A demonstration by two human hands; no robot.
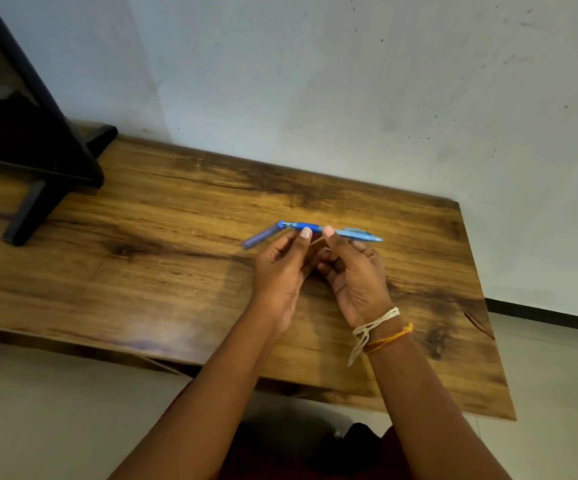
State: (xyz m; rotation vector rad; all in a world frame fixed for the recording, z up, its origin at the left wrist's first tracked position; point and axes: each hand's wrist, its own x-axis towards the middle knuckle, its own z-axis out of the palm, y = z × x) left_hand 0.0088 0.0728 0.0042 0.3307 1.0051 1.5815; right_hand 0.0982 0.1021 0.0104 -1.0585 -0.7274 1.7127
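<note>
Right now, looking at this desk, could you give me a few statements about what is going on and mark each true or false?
1. The left hand and the right hand hold a blue pen. True.
2. A small purple tube lies on the table by the pen's left end. True.
3. Threads are tied round the left wrist. False: they are on the right wrist.
4. The table is white plastic. False: it is brown with a wood grain.
5. A black stand sits at the table's far left. True.

No legible text, only faint, blurred print (unreadable) on the small purple case (261, 234)
</note>
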